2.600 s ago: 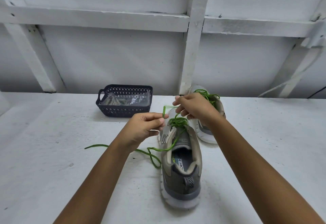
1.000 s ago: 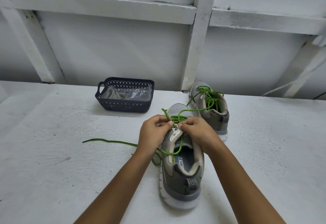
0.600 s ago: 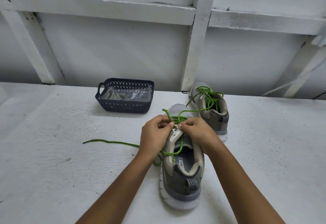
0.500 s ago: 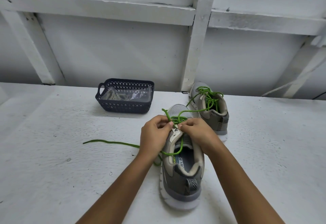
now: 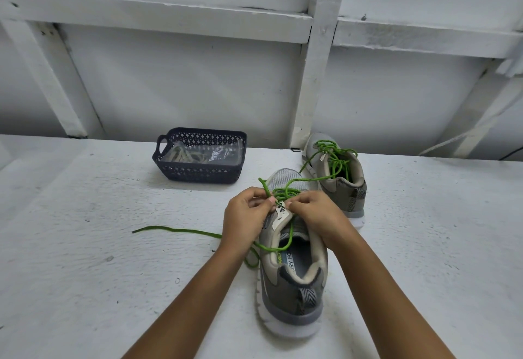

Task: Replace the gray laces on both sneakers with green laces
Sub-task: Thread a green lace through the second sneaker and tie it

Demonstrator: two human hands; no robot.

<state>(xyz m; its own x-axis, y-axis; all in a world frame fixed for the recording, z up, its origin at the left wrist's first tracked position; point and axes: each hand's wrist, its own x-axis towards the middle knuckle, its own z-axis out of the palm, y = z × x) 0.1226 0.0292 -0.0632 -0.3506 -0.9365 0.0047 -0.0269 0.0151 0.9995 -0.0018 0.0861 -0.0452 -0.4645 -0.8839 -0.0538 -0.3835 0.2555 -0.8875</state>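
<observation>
Fingers [image 5: 270,199] of the left hand [image 5: 244,217] pinch the green lace [image 5: 285,191] just above the tongue of the near sneaker [image 5: 291,274], one short end sticking up past them. The right hand [image 5: 314,211] meets them from the other side, its fingertips closed on the same lace at the top eyelets. From the left-hand fingers a long free tail trails out to the left across the worktop [image 5: 85,274].

That lace looks thin, round and limp, so it likely slips if held loosely; the stiffer tip is probably the best place to grip for threading, with the pinch kept close to the eyelet. Under the palms the shoe seems light, soft in the upper and stiff only at the sole, so it may slide when the lace is tugged.

Beyond the right-hand fingers stands the far sneaker [image 5: 339,177], green lace loosely through it. A dark basket [image 5: 198,172] sits beyond the left-hand fingers, with what look like pale laces in it.
</observation>
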